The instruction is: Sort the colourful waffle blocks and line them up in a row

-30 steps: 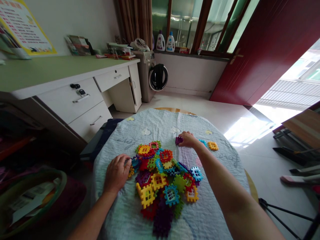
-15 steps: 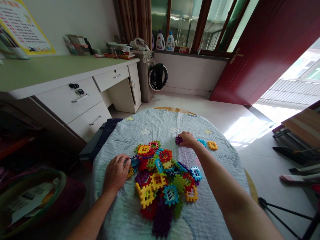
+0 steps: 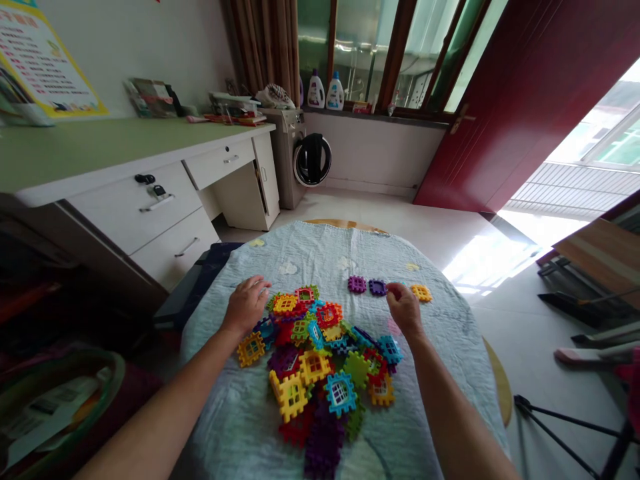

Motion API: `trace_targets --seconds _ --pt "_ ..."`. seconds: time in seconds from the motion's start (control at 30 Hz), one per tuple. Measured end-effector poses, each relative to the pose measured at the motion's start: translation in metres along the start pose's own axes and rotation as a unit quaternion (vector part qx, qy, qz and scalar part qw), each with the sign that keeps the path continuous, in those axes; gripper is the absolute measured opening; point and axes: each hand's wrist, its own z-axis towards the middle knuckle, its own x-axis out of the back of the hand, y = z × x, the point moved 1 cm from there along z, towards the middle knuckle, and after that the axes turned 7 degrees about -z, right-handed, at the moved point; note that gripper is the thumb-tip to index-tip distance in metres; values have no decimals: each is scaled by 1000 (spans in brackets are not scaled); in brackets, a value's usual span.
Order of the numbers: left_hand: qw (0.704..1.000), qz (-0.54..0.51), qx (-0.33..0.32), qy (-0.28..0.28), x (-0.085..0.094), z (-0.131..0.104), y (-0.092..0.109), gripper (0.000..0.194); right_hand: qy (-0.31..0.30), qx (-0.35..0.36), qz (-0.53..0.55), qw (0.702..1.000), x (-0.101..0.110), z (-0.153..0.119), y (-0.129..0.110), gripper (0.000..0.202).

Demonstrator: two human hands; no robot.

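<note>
Colourful plastic window-shaped building blocks (image 3: 315,366) lie in a heap on the cloth. My left hand (image 3: 246,305) hovers at the heap's far left edge, open, fingers loosely stretched and holding nothing visible. A yellow block (image 3: 251,349) lies just below it. Beyond the heap on the right is a row of single blocks: a purple one (image 3: 357,285), a dark purple one (image 3: 377,287) and a yellow one (image 3: 421,293). My right hand (image 3: 404,308) is closed between the last two, its fingertips beside the dark purple block. It mostly covers a light blue block; what its fingers grip is hidden.
A pale patterned cloth (image 3: 320,250) covers the round table. At left stand a desk with drawers (image 3: 165,200) and a basket (image 3: 117,373). A washing machine (image 3: 290,157) with its door ajar stands at the back; a red door (image 3: 480,100) is on the right.
My right hand has let go of the purple block and moved right along the row, uncovering the dark purple block. My left hand has moved away from me, off the yellow block.
</note>
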Motion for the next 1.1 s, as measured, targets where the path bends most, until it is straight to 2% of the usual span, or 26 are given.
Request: trace_targets --seconds 0.1,0.17,0.27,0.37,0.53,0.63,0.83,1.1 --pt "998 18 -23 -53 -15 24 -6 37 -26 -16 2 1000 -6 -17 7 27" --pt "996 33 -25 -80 -22 33 -14 38 -26 -24 1 999 -9 -23 12 27" --pt "995 52 -14 -79 -25 36 -23 37 -16 -28 5 999 -10 -26 20 29" --pt "994 78 21 -70 -24 36 -24 34 -6 -26 6 1000 -10 -27 24 29" --pt "984 115 126 -60 -24 43 -21 28 2 -31 -10 999 -11 -27 24 28" --pt "981 110 147 -69 -27 47 -23 29 -2 -33 -10 999 -11 -27 25 27" --pt "980 147 105 -82 -32 50 -26 34 5 -36 0 999 -12 -28 27 27" --pt "974 200 58 -88 -25 50 -30 32 7 -49 2 999 -9 -28 25 27"
